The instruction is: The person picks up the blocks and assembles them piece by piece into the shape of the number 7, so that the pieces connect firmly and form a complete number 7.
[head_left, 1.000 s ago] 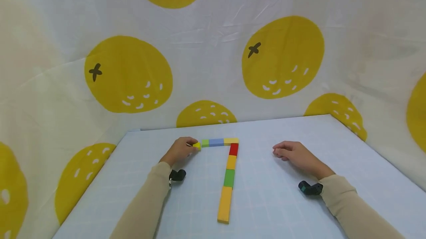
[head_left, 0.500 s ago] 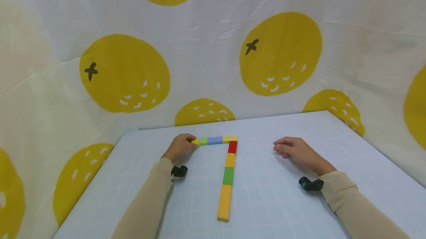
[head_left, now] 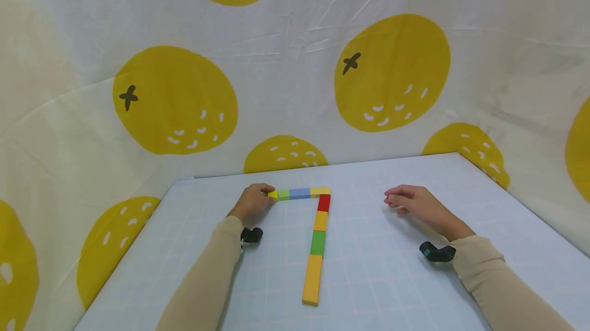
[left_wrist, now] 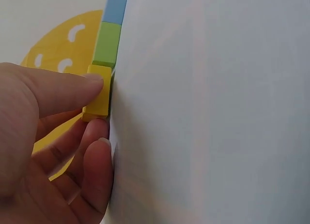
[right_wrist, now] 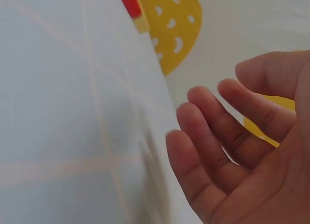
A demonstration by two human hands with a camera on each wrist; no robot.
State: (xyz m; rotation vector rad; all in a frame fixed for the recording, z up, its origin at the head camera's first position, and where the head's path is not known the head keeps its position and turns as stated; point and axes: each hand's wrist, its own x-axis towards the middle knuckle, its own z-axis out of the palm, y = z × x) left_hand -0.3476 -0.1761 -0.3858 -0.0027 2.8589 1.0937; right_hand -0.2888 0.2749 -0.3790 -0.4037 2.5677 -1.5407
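Note:
With thumb and fingers, my left hand (head_left: 251, 202) pinches a small yellow block (left_wrist: 101, 100). That block stands end to end with a light green block (left_wrist: 107, 44) at the left tip of a row. A blue block (head_left: 299, 193) and a pale yellow block (head_left: 320, 191) continue the row to the right. From its right end a column runs toward me: a red block (head_left: 324, 203), an orange block (head_left: 320, 221), a green block (head_left: 318, 242) and a long orange block (head_left: 312, 280). To the right of the column my right hand (head_left: 424, 209) hovers with loosely bent fingers, holding nothing.
A pale checked cloth covers the table (head_left: 369, 280). Behind it hangs a white curtain (head_left: 286, 85) with large yellow fruit prints. Black devices are strapped at both wrists, one being the right wrist camera (head_left: 437, 252).
My left hand has brought the yellow block right and up against the light green block, closing the gap between them. My right hand has shifted slightly to the right.

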